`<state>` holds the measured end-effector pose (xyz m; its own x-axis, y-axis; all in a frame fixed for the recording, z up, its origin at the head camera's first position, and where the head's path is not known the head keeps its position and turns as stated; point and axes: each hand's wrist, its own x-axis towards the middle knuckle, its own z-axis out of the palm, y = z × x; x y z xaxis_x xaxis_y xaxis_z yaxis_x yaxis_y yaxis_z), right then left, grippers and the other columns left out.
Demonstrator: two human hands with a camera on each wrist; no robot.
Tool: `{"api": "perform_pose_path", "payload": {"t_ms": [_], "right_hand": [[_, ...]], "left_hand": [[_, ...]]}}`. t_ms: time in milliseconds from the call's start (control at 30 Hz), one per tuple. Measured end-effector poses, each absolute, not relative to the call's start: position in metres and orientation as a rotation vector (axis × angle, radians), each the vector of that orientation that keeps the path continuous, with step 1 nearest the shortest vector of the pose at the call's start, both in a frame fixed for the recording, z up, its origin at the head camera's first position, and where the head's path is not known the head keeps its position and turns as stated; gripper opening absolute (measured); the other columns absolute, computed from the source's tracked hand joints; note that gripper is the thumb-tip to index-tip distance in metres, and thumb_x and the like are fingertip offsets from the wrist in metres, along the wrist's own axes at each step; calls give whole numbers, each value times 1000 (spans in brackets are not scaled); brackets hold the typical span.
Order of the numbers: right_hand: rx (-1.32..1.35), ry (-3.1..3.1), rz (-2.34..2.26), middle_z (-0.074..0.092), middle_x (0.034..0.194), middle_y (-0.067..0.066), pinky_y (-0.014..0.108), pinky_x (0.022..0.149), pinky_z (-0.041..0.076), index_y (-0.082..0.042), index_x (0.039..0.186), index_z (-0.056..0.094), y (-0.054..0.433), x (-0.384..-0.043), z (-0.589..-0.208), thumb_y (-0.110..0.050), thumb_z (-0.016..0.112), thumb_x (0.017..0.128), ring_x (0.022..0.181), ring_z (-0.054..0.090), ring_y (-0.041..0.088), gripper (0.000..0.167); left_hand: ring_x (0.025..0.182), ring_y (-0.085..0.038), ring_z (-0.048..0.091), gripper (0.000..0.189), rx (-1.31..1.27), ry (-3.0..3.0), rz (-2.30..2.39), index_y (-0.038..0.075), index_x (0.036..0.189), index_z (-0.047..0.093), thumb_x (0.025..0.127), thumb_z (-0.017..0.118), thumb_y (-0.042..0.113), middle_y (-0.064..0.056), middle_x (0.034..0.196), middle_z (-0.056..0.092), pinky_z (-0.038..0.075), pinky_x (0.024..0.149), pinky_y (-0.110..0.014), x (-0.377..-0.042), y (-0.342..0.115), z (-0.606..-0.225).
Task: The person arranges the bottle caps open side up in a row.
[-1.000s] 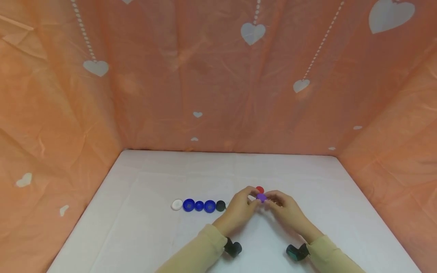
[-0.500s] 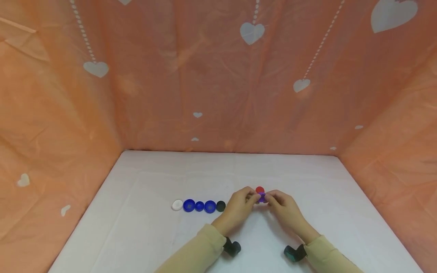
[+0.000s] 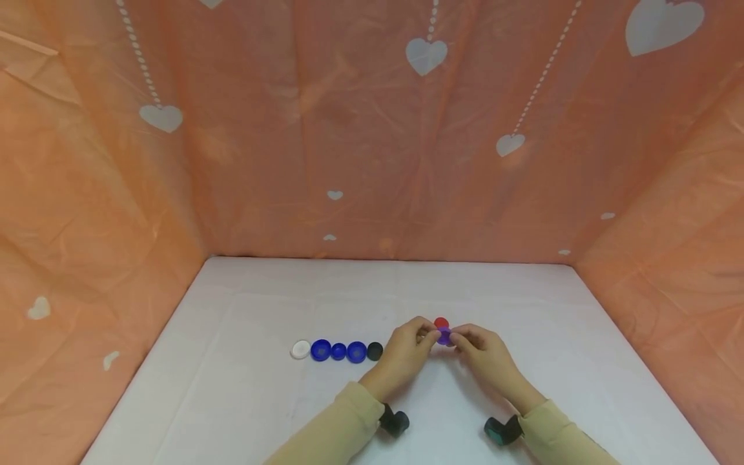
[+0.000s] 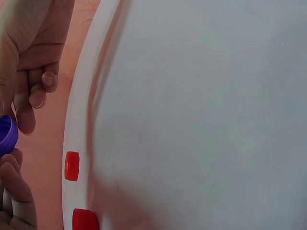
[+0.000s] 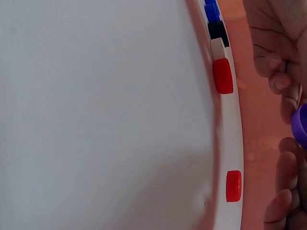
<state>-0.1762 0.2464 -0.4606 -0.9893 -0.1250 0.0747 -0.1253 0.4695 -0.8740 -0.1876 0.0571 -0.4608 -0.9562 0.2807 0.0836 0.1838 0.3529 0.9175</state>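
Just above the table, my left hand [image 3: 403, 355] and right hand [image 3: 487, 358] pinch a purple bottle cap [image 3: 444, 336] between their fingertips, one at each side. Its hollow inside shows in the left wrist view, where the purple cap [image 4: 6, 136] is cut by the frame edge. Right behind it on the table lies a red cap [image 3: 441, 322]. To the left runs a row of caps: white [image 3: 300, 349], blue [image 3: 321, 350], small blue [image 3: 338, 351], blue [image 3: 356, 352] and black [image 3: 374, 351]. My left hand hides the row's right end from the head view.
In the right wrist view a white cap [image 5: 218, 48] and a red cap [image 5: 223, 75] continue the row past the black one. The single red cap [image 5: 234, 186] stands apart. The white table [image 3: 244, 413] meets orange cloth [image 3: 372, 161] at the back and sides.
The purple cap has turned between the fingertips, from its flat purple face to a darker, hollow-looking side. Both hands stay nearly in place, and the caps on the table have not moved.
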Motion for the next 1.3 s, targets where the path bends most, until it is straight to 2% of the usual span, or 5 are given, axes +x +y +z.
{"api": "perform_pose_path", "payload": {"t_ms": [367,667,933,1100,1300], "right_hand": [[428,-2653,1620,71,92,12,28,64,51,-10,117,64,250,-178,-465,-17,66,93,78,66,28,25],[422,-2686,1584,69,90,6,28,68,51,-13,120,63,249,-179,-464,-19,67,92,79,65,26,30],[472,-2664,1549,69,94,0,28,72,51,-11,121,63,241,-186,-461,-21,66,92,81,65,20,30],[503,-2667,1545,69,92,1,27,74,51,-7,118,64,235,-191,-464,-16,66,92,83,65,18,27],[495,-2790,1507,67,91,-2,29,76,50,-11,118,63,231,-190,-466,-15,64,93,85,62,15,25]], "left_hand": [[82,-4,61,11,412,2507,1667,22,106,60,98,58,30,11,89,66,50,75,-29,-190,54,-463],[81,-7,62,12,440,2498,1642,22,108,62,99,56,27,9,89,67,50,73,-28,-192,49,-461],[77,-7,56,23,613,2627,1344,24,121,61,98,58,22,10,93,61,47,68,-26,-199,32,-449],[71,-7,54,24,630,2658,1252,21,115,62,92,67,19,13,91,59,46,62,-25,-203,28,-448],[81,-6,56,21,613,2708,1181,20,106,64,89,72,28,10,92,60,48,71,-25,-206,27,-459]]}}
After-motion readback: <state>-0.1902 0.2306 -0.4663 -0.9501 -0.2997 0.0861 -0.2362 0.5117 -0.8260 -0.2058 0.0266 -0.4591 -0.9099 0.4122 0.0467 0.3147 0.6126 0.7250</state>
